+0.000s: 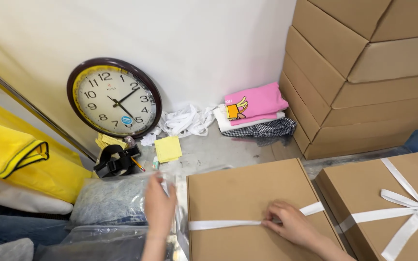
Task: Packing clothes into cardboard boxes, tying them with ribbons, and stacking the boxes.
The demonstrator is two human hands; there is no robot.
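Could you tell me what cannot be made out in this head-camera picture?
- Left hand: its palm and whatever it touches are hidden; only its back shows.
- Right hand: its fingers cover the white ribbon there, so the grip is unclear.
- Cardboard box: its near end is cut off by the bottom edge.
- Bagged grey garment: blurred by plastic.
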